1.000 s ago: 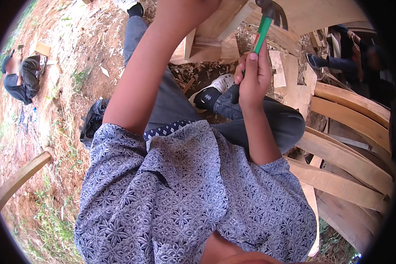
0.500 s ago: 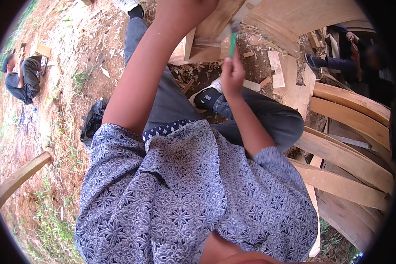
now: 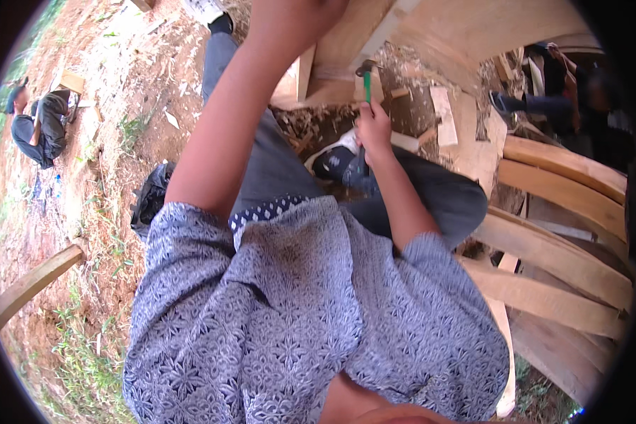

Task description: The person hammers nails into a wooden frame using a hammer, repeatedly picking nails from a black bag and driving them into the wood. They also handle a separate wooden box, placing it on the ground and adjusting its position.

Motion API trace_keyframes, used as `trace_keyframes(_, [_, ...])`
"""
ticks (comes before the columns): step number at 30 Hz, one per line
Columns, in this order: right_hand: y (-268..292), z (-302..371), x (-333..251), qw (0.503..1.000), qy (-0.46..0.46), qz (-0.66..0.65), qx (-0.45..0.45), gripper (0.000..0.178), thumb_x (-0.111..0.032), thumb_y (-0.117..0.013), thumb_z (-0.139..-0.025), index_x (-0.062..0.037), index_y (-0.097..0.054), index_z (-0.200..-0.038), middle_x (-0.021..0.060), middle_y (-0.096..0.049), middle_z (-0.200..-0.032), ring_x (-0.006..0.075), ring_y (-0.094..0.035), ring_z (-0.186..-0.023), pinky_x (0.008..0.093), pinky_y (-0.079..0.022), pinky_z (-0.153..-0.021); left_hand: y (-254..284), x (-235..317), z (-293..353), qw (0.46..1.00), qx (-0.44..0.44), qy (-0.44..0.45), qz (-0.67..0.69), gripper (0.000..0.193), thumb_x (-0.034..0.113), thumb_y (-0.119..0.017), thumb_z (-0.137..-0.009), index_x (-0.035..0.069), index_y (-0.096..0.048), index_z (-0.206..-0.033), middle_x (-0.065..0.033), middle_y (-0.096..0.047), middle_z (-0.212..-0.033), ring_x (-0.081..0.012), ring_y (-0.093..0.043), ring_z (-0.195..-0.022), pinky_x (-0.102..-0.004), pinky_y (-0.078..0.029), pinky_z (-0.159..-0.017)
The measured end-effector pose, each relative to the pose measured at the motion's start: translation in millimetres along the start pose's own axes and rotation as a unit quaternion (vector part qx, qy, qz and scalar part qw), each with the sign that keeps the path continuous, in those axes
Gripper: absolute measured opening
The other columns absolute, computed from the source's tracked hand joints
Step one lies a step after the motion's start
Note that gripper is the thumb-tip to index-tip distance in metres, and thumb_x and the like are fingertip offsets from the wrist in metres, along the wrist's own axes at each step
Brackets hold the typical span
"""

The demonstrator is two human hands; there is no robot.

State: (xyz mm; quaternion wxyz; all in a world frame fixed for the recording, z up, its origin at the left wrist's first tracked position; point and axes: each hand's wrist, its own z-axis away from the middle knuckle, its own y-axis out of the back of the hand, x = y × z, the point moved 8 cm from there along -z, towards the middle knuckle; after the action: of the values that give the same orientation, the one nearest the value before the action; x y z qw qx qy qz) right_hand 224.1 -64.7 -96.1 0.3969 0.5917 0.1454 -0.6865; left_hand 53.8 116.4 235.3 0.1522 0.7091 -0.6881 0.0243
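Hammer [image 3: 367, 81]: between 12 and 1 o'clock, by wooden frame [image 3: 350, 32] | right hand [image 3: 374, 129]: wrapped round handle [image 3: 367, 93] | left hand [image 3: 300, 20]: 12 o'clock, grip can't be told | likely stiff, head-heavy; hold low on handle

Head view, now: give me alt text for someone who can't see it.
The right hand grips a green-handled hammer, its head near a wooden frame. The left hand, cut off by the top edge, is near it too, its grip hidden. Curved boards lie to the right, and another person sits far left.
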Motion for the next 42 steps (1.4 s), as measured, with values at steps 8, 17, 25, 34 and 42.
trace_keyframes(8, [17.2, 44.9, -85.4, 0.954, 0.287, -0.025, 0.084, 0.047, -0.018, -0.051, -0.107, -0.0077, -0.046, -0.152, -0.0039, -0.049, -0.069, 0.0020, -0.043, -0.055, 0.0208, -0.035, -0.048, -2.9, -0.1, 4.3, 0.998, -0.009, 0.035, 0.042, 0.085, -0.008, -0.055, -0.076, 0.001, -0.022, -0.154, -0.0288, -0.040, -0.146, -0.0485, -0.038, -0.139, -0.0520, -0.032, -0.117])
trace_keyframes(17, [15.6, 78.0, -170.2, 0.952, 0.223, -0.209, -0.016, 0.046, -0.022, -0.052, -0.106, -0.0125, -0.049, -0.151, -0.0019, -0.050, -0.070, 0.0048, -0.045, -0.056, 0.0233, -0.037, -0.049, -1.4, 6.4, 4.0, 1.000, -0.001, -0.002, -0.011, 0.083, -0.007, -0.056, -0.075, -0.002, -0.026, -0.152, -0.0278, -0.039, -0.148, -0.0489, -0.036, -0.140, -0.0529, -0.032, -0.117])
trace_keyframes(25, [5.0, 38.9, -55.8, 0.997, -0.038, -0.066, -0.019, 0.046, -0.024, -0.048, -0.108, -0.0113, -0.045, -0.152, -0.0025, -0.048, -0.072, 0.0036, -0.044, -0.055, 0.0205, -0.037, -0.048, 8.3, -6.2, -4.5, 0.976, -0.011, 0.175, 0.127, 0.081, -0.006, -0.059, -0.077, -0.001, -0.027, -0.151, -0.0272, -0.040, -0.147, -0.0483, -0.039, -0.138, -0.0526, -0.034, -0.115])
trace_keyframes(34, [-3.8, 19.1, 11.5, 0.992, -0.105, 0.061, -0.022, 0.044, -0.024, -0.054, -0.105, -0.0137, -0.053, -0.148, -0.0004, -0.055, -0.074, 0.0070, -0.051, -0.060, 0.0256, -0.041, -0.051, 0.4, 6.3, 7.3, 1.000, 0.001, 0.016, 0.004, 0.081, -0.007, -0.058, -0.077, 0.000, -0.026, -0.152, -0.0263, -0.040, -0.148, -0.0490, -0.039, -0.137, -0.0529, -0.034, -0.115])
trace_keyframes(42, [6.3, 69.9, -146.9, 0.944, 0.243, -0.223, 0.024, 0.042, -0.023, -0.055, -0.105, -0.0072, -0.056, -0.144, -0.0027, -0.054, -0.072, 0.0057, -0.050, -0.062, 0.0253, -0.042, -0.055, -1.7, 4.0, 4.6, 1.000, -0.009, 0.029, -0.006, 0.082, -0.006, -0.056, -0.076, 0.000, -0.027, -0.151, -0.0271, -0.040, -0.147, -0.0492, -0.037, -0.138, -0.0527, -0.033, -0.116])
